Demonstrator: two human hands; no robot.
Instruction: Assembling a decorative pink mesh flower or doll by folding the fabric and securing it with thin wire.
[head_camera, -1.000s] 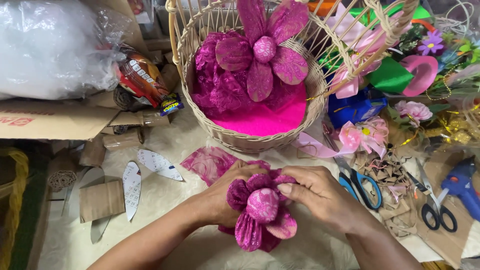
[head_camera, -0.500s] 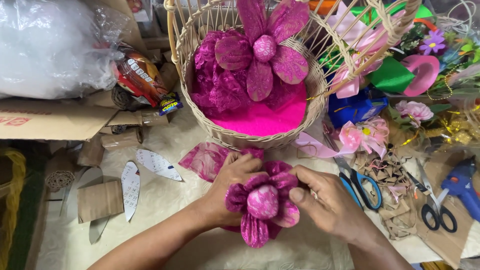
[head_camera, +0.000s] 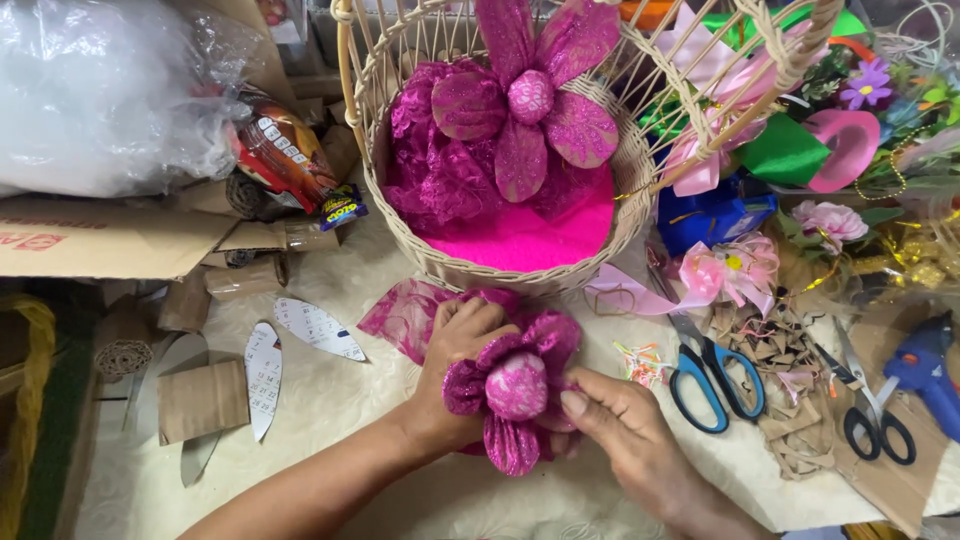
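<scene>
A magenta fabric flower (head_camera: 515, 388) with a round padded centre lies on the cream tablecloth, gripped from both sides. My left hand (head_camera: 455, 372) wraps around its left petals from behind. On the flower's right side, my right hand (head_camera: 622, 432) pinches its edge with the thumb against a petal. Just beyond stands a cream wicker basket (head_camera: 400, 215) lined with bright pink cloth, carrying a matching larger magenta flower (head_camera: 528, 100) on its front. A loose piece of pink fabric (head_camera: 403, 316) lies to the left of my left hand.
Blue-handled scissors (head_camera: 712, 383) and black-handled scissors (head_camera: 868, 420) lie right of my hands, with a blue glue gun (head_camera: 925, 372) further right. Paper petal cut-outs (head_camera: 263, 372), cardboard pieces (head_camera: 200, 400), a clear plastic bag (head_camera: 95, 95) and a cardboard box (head_camera: 100, 240) sit left. Ribbons and artificial flowers (head_camera: 735, 272) crowd the right.
Both hands have shifted the flower slightly up and left toward the basket. My right hand has slid off the top of the flower to its right edge.
</scene>
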